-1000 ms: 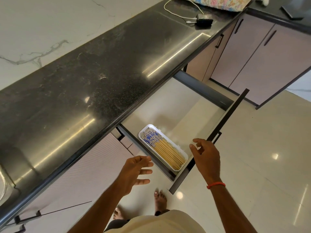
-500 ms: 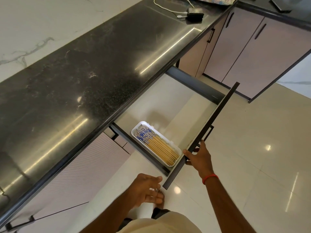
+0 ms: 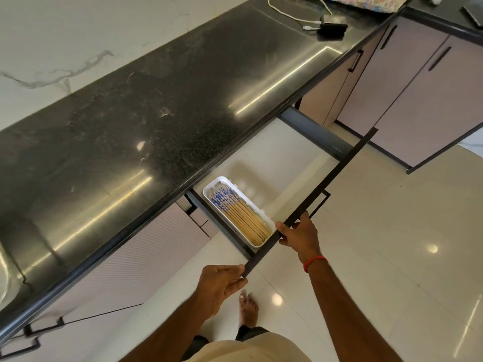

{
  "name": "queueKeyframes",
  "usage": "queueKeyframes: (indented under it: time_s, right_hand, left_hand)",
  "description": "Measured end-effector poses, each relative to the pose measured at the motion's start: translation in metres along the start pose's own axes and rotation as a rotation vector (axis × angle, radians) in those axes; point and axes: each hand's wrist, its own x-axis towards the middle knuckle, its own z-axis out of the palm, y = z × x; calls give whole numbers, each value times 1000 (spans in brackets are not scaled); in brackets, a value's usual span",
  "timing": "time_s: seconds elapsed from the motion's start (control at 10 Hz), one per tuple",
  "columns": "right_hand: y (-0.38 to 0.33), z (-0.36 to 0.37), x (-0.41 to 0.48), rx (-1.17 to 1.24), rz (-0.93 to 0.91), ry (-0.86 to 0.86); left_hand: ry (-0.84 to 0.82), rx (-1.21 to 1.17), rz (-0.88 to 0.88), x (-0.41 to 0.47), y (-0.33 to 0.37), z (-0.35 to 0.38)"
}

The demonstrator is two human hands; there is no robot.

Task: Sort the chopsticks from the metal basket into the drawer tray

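Note:
A white tray (image 3: 261, 210) lies in the near left corner of the open drawer (image 3: 277, 152). Several wooden chopsticks (image 3: 241, 216) with blue-patterned ends lie side by side in it. The drawer's dark front panel (image 3: 326, 182) runs diagonally across the view. My right hand (image 3: 299, 235) grips the panel's top edge just past the tray. My left hand (image 3: 219, 284) pinches the panel's near end. No metal basket is in view.
A black stone counter (image 3: 156, 121) overhangs the drawer. A cable and a dark device (image 3: 332, 28) lie at its far end, beside a floral cloth (image 3: 366, 2). Pink cabinet doors (image 3: 407, 82) stand at the right. My bare foot (image 3: 248, 310) is on the glossy floor.
Both hands came from mid-air onto the drawer front: the right one took its top edge first, then the left rose and took its near end. The drawer looks pushed slightly inward.

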Motion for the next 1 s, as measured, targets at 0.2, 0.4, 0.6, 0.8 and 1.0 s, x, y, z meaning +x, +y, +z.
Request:
queueKeyframes:
  time_s: [0.2, 0.4, 0.6, 0.8, 1.0]
  right_hand:
    - [-38, 35, 11, -26, -87, -29]
    - [-83, 61, 28, -147, -128, -212]
    - [-111, 78, 10, -229, -323, -364]
    - [-120, 101, -6, -290, -417, -445]
    - [-138, 116, -15, -347, -518, -491]
  left_hand:
    - [90, -111, 116, -3, 19, -15]
    - [168, -114, 304, -16, 53, -25]
    - [208, -134, 405, -25, 79, -37]
    - [252, -186, 490, -34, 87, -46]
    - [314, -234, 556, -49, 88, -61]
